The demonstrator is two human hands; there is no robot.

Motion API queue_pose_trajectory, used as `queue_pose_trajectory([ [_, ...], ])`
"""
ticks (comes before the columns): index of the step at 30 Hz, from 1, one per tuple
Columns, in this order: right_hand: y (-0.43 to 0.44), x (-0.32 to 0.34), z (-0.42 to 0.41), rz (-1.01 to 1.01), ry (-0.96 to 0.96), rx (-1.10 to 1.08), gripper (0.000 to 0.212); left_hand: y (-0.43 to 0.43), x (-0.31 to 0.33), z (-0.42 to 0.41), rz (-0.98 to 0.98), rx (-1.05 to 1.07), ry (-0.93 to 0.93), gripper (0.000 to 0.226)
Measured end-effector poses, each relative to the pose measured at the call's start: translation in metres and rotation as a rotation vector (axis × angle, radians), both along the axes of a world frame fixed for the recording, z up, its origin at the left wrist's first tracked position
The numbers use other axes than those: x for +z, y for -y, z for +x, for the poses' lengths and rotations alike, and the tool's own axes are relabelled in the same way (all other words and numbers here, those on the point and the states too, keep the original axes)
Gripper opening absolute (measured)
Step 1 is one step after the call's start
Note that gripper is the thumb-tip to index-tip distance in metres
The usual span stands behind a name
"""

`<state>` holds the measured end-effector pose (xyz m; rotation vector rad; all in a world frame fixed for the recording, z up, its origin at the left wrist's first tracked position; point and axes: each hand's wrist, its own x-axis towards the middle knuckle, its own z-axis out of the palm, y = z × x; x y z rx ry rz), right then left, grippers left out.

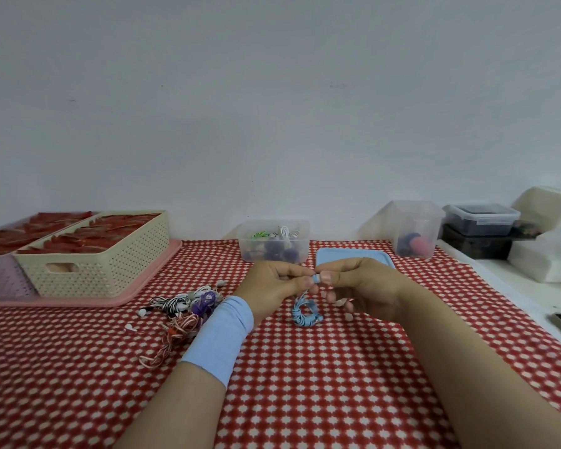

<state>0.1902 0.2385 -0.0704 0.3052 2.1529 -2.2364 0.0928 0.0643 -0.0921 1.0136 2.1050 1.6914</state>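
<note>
While both hands met in front of the tub (274,246), the left hand (272,285) and right hand (365,288) each pinched, thumb against curled forefinger, the same short blue end of the cable (316,279). The right hand's other fingers curled loosely below and held nothing that could be seen. From that pinch the rest of the cable hung down as a coil (306,314), nearer the person than the tub. Whether its lower edge touched the cloth (305,384) or hung just above it could not be told.

The step looked like winding the loose end round the coil to bind it. It would have gone best with the strand taut between the thumbs, each turn laid close beside the last, and the coil steadied so that its loops did not spring apart. A slack pinch would likely have let the end slip.

Just right of the tub lay the lid (353,254). Left of the tub and nearer the person lay a pile (183,306) of tangled earphones, probably next in line. Far left of the tub stood the basket (94,257).
</note>
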Motion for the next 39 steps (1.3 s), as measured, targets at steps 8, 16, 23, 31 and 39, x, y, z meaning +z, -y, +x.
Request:
queue_pose_trajectory([
  [8, 0.003, 0.0, 0.0, 0.178, -0.007, -0.049, 0.02, 0.003, 0.001, -0.004, -0.09, 0.004, -0.057, 0.013],
  [16, 0.011, 0.005, 0.003, 0.378, -0.129, -0.095, 0.012, 0.002, 0.002, -0.002, -0.073, 0.102, -0.091, 0.012],
  [23, 0.015, -0.001, -0.003, 0.48, -0.224, -0.179, 0.007, 0.002, 0.003, -0.001, -0.062, 0.114, -0.092, 0.01],
  [31, 0.008, 0.002, 0.002, 0.209, -0.193, -0.048, 0.019, 0.006, 0.008, 0.0, 0.021, 0.048, 0.04, 0.008],
  [39, 0.004, -0.003, -0.004, 0.092, -0.067, 0.028, 0.028, 0.007, 0.006, 0.0, -0.009, -0.036, 0.043, 0.009],
])
